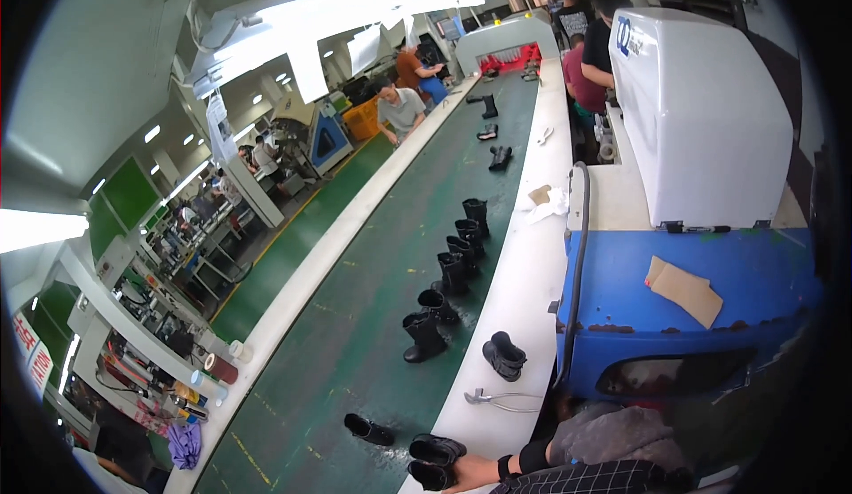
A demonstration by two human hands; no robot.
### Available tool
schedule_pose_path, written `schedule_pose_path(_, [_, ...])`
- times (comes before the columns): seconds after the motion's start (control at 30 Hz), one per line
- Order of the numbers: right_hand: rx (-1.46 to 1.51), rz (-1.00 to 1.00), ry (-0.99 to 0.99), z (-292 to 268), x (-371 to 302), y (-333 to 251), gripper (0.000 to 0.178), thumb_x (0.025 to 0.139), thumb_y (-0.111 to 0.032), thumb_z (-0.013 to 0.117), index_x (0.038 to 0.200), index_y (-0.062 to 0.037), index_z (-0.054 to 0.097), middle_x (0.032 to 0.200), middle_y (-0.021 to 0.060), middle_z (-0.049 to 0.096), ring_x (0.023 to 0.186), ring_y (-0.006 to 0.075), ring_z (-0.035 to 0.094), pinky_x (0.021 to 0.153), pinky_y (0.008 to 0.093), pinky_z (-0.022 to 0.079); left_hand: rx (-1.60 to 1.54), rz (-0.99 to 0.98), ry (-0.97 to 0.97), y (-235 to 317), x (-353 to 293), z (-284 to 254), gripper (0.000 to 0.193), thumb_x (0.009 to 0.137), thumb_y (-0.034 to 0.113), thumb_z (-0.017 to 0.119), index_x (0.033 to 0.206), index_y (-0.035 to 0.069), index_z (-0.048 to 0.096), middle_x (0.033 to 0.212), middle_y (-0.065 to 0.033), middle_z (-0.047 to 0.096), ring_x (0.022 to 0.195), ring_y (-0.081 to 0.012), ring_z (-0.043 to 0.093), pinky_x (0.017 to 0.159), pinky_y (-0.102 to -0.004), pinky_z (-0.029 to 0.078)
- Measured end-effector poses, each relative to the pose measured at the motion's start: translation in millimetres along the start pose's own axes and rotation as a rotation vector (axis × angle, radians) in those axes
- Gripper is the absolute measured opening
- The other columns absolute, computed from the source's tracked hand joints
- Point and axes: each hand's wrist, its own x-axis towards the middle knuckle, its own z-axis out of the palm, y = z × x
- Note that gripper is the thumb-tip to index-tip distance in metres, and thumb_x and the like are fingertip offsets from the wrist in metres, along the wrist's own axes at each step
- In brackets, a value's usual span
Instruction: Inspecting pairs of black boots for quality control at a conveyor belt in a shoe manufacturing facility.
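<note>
At the lower edge, my right hand (473, 473) reaches in from the right, a dark band on its wrist, and closes on the side of a black boot (431, 476); its fingertips are partly hidden. Touching that boot is a second black boot (435, 449), its open top turned up. Both are at the white ledge beside the green conveyor belt (311, 343). Another black boot (368, 430) lies on the belt just left of them. Farther along the ledge are metal pincers (501, 400) and a black boot (505, 355). My left hand is out of view.
Several black boots (424, 336) stand in a row on the belt, with more footwear farther off. A blue and white machine (683, 299) borders the ledge at right, brown cardboard (685, 291) on it. A co-worker (401, 110) leans at the belt's far left edge.
</note>
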Motion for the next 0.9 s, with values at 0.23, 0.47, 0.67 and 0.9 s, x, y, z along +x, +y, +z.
schedule_pose_path(0.23, [0.07,-0.134,0.028,28,2,40,0.068,0.072,-0.038,0.077,0.126,-0.0072,0.05,0.12,0.0186,0.059,0.108,0.0302,0.058,0.094,0.0418,0.046,-0.063,-0.043,-0.022,2,-1,3,0.047,0.088,0.009,0.063,0.129,-0.004,0.044,0.119,-0.0143,0.055,0.108,-0.0259,0.052,0.096,-0.0344,0.042])
schedule_pose_path(0.47, [0.177,0.014,0.041,37,-2,24,0.038,0.078,-0.019,0.064,0.11,-0.0027,0.054,0.099,0.0177,0.062,0.097,0.031,0.06,0.084,0.0395,0.048,-0.124,-0.063,-0.06,3,-2,-10,0.042,0.09,0.009,0.061,0.126,-0.004,0.046,0.116,-0.0146,0.056,0.106,-0.0268,0.053,0.094,-0.0352,0.045])
schedule_pose_path(0.67, [0.119,0.116,-0.048,38,-13,33,0.041,0.076,-0.022,0.066,0.11,-0.0024,0.054,0.098,0.0167,0.062,0.094,0.0313,0.061,0.084,0.0395,0.048,-0.28,-0.059,-0.306,2,-11,-41,0.037,0.091,0.009,0.059,0.124,-0.003,0.048,0.114,-0.0148,0.057,0.104,-0.0275,0.054,0.092,-0.0359,0.047])
schedule_pose_path(0.9, [0.023,0.103,-0.086,38,-18,43,0.056,0.077,-0.038,0.067,0.117,-0.0016,0.052,0.104,0.0213,0.062,0.099,0.0367,0.06,0.088,0.0421,0.047,-0.158,-0.177,-0.039,-3,-2,-30,0.052,0.091,0.037,0.059,0.132,0.006,0.048,0.129,-0.0136,0.05,0.117,-0.0335,0.048,0.093,-0.0505,0.046])
